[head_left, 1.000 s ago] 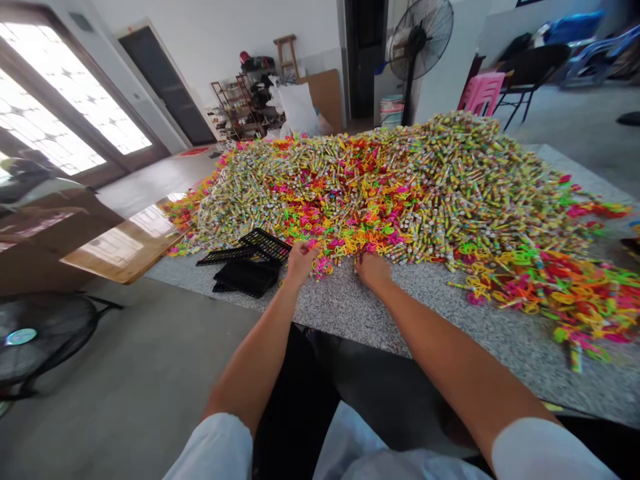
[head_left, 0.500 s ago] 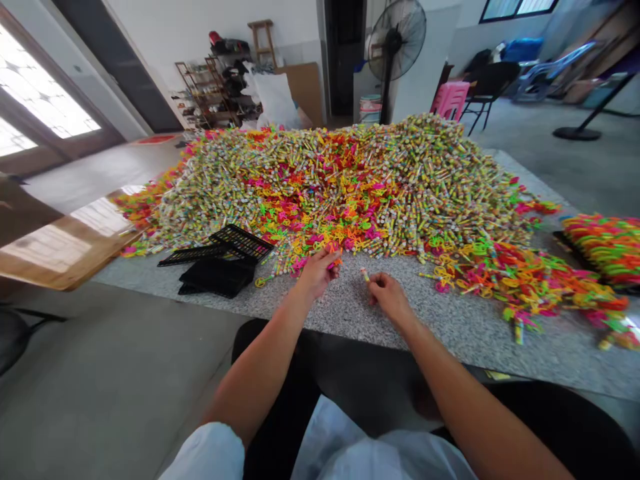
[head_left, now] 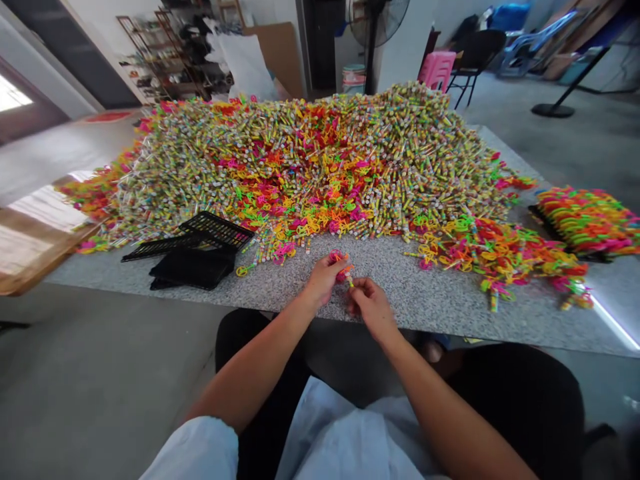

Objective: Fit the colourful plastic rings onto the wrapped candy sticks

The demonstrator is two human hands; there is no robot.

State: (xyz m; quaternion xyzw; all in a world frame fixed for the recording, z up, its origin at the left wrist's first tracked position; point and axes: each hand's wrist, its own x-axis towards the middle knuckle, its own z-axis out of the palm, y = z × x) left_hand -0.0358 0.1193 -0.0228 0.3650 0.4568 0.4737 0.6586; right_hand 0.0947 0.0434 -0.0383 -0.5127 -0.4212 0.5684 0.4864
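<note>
My left hand (head_left: 323, 280) is closed on small pink and orange plastic pieces (head_left: 341, 257) that stick out past the fingertips. Right beside it, my right hand (head_left: 371, 301) pinches a short yellow-and-white tube (head_left: 351, 282), its end against or very close to the pieces in the left hand; I cannot tell whether they are joined. Both hands are over the near part of the speckled grey tabletop (head_left: 280, 291). Beyond them spreads a large heap of similar tubes (head_left: 415, 153), mixed with bright plastic pieces (head_left: 320, 173).
Black plastic trays (head_left: 193, 267) lie stacked at the left. Loose coloured pieces (head_left: 500, 253) spread to the right, near a black tray filled with coloured pieces (head_left: 590, 217). A standing fan (head_left: 373, 40), pink stools (head_left: 437, 70) and a wooden table (head_left: 30, 250) surround the workplace.
My right hand has brought the tube up to the pieces in my left hand; the two hands were apart before. The view has tilted down and turned slightly right.
</note>
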